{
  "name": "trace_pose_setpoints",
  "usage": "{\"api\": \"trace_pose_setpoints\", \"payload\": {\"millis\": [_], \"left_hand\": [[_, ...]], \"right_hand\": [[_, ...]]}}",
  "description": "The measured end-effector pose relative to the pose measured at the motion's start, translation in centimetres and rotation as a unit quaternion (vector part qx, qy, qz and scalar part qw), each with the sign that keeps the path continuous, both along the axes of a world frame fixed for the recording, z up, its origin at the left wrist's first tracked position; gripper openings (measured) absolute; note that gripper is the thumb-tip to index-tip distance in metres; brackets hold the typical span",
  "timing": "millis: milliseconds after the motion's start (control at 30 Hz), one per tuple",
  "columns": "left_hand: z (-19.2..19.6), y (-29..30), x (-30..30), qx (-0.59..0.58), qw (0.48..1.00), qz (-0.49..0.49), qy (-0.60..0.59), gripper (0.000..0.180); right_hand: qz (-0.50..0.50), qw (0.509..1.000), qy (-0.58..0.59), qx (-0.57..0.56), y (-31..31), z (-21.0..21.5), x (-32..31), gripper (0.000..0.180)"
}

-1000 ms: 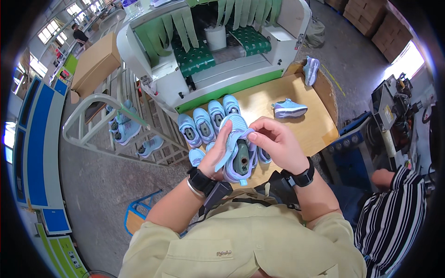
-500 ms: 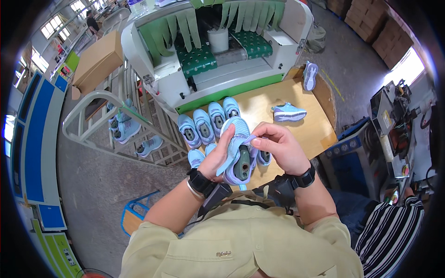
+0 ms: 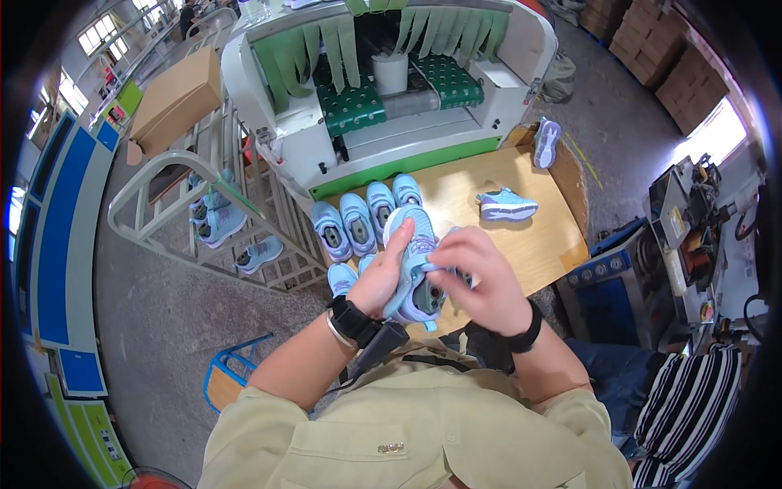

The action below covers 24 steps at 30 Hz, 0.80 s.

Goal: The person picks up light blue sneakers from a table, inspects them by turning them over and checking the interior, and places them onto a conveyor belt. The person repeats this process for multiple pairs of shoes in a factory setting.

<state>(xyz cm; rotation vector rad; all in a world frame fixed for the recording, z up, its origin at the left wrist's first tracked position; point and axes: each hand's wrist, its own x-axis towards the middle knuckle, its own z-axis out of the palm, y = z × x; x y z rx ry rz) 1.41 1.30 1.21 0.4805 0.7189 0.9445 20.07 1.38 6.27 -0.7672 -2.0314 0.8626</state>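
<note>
a light blue child's sneaker [image 3: 411, 265] is held up over the near edge of the wooden table [image 3: 533, 236], opening toward the camera, toe pointing away. it is gripped by both hands, which are close together on it. the left hand [image 3: 376, 281] is wrapped around the shoe's left side, fingers underneath, thumb along the upper. the right hand [image 3: 481, 281] is closed on the right side near the tongue and collar, fingertips pinched at the opening. whether a lace or the tongue is being pinched cannot be told. a dark watch is worn on the left wrist and a dark band on the right.

just behind the held shoe, a row of matching blue sneakers [image 3: 358, 220] is lined up on the table edge, toes away; more are partly hidden under the hands. a single sneaker [image 3: 507, 204] lies on its side further right on the table, well apart from the row. another sneaker [image 3: 546, 143] stands on end at the table's far right corner.

beyond the table a white and green conveyor machine [image 3: 391, 90] with green strip curtains is seen. left of it a metal rack [image 3: 220, 220] holds more blue sneakers. a cardboard box [image 3: 175, 102] sits on top near the rack. a person in striped clothing [image 3: 692, 416] is partly visible at lower right.
</note>
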Motion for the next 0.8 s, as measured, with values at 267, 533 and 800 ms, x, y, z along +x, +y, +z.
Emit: {"api": "trace_pose_setpoints", "payload": {"millis": [267, 533, 800], "left_hand": [[-0.5, -0.4, -0.3, -0.001, 0.997, 0.053, 0.059, 0.056], [-2.1, -0.5, -0.4, 0.026, 0.988, 0.071, 0.133, 0.064], [-0.3, -0.8, -0.1, 0.143, 0.984, 0.107, -0.003, 0.071]], "right_hand": [[0.015, 0.962, -0.193, 0.191, -1.1, 1.3, -0.9, 0.052], [-0.038, 0.994, 0.0, 0.101, 0.3, -0.4, -1.6, 0.017], [-0.009, 0.859, 0.267, -0.436, 1.1, -1.2, -0.5, 0.012]]}}
